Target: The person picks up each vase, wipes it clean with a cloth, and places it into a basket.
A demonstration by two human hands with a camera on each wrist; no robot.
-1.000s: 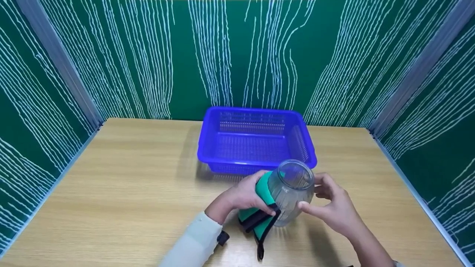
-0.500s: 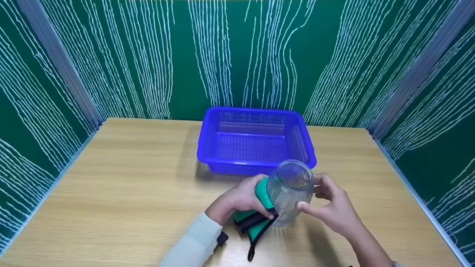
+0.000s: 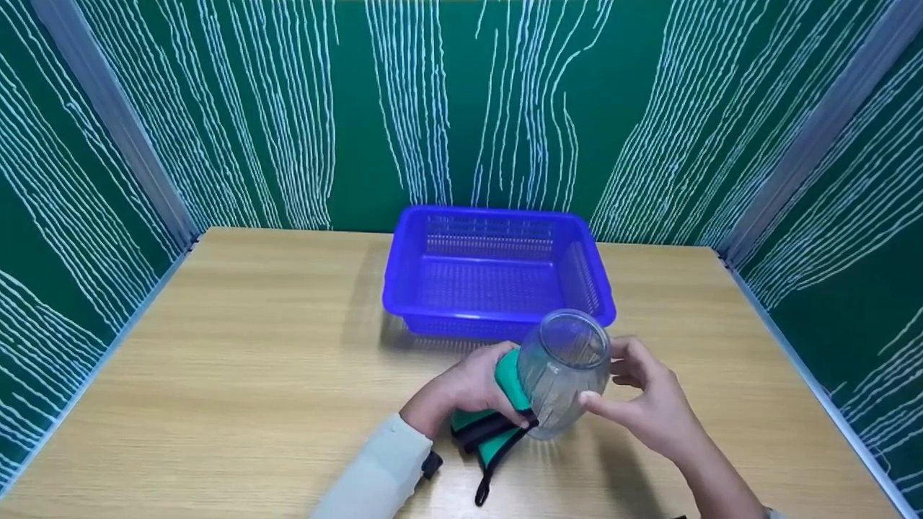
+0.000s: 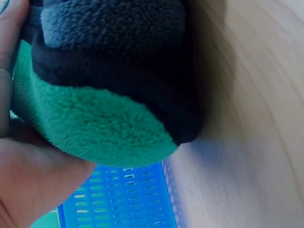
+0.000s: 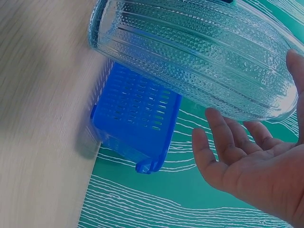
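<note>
Holding grn cloth [image 4: 111, 92] btwn thumb & fingers, L hand [image 3: 476, 380] has it against glass jar [image 3: 564, 378] at 9 o'clock; R hand [image 3: 647, 407] grips jar at 3 o'clock, fingers curved. Blue basket [image 3: 496, 285] on tabletop [image 3: 288, 346], jar's 11 o'clock.

two hands [image 3: 476, 378] [image 3: 652, 411], one glass jar [image 3: 559, 393], one green cloth [image 3: 510, 378], one blue basket [image 3: 469, 317], one table [image 3: 274, 346]

cloth [image 3: 510, 378]: green, black edging, dark grey on one side. jar [image 3: 559, 396]: clear glass, lengthwise ribs, pebbled texture between. far basket [image 3: 461, 326]: solid blue-violet, rows of slots. tabletop [image 3: 252, 346]: pale tan, wood grain. walls [image 3: 360, 108] far, left, right: dark green, wavy white lines. left sleeve [image 3: 382, 461]: pale grey-green.
</note>
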